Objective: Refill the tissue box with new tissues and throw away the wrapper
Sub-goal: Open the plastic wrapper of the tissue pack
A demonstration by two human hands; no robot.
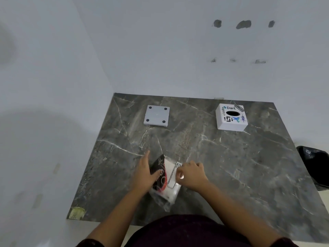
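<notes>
A pack of white tissues in a clear plastic wrapper with a black and red printed side lies near the front of the marble table. My left hand rests flat on the pack's left side and holds it down. My right hand pinches the wrapper's flap on the pack's right side. The white tissue box, covered in stickers and with a dark oval hole on top, stands at the far right. Its flat grey base, with four dark feet, lies upside down at the far left.
A black bin with a black liner stands on the floor off the table's right edge. White walls close in behind and to the left. A yellowish sticker marks the table's front left corner.
</notes>
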